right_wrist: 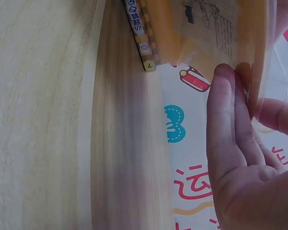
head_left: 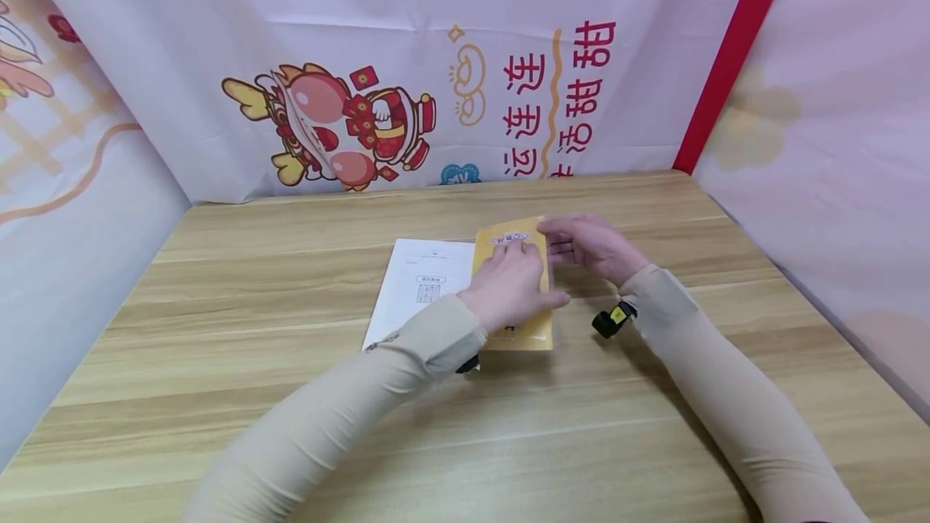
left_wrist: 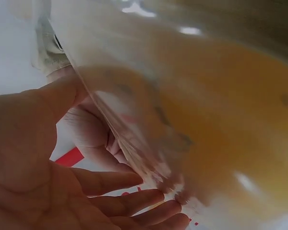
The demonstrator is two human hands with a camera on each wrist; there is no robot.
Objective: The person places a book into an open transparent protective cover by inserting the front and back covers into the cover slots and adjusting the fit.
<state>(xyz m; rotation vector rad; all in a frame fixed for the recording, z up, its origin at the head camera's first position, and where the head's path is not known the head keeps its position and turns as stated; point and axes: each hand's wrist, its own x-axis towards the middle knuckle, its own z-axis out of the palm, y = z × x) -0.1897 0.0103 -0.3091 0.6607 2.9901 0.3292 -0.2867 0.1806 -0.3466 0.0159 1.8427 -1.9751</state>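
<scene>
A book lies open on the table, its white printed page (head_left: 403,289) to the left and its yellow front cover (head_left: 536,328) raised on the right. Clear, shiny plastic wraps the cover, as the left wrist view shows. My left hand (head_left: 511,285) touches the cover with fairly straight fingers. At the cover's upper right edge, my right hand (head_left: 592,247) pinches it between thumb and fingers. The right wrist view shows the book's printed spine (right_wrist: 137,26) and the fingers (right_wrist: 223,124) against the cover's inner side.
The wooden table (head_left: 240,345) extends around the book. A white cloth backdrop (head_left: 407,39) with a cartoon figure and red lettering hangs behind it. More cloth (head_left: 835,184) hangs at both sides. A black strap (head_left: 613,319) hangs from the right wrist.
</scene>
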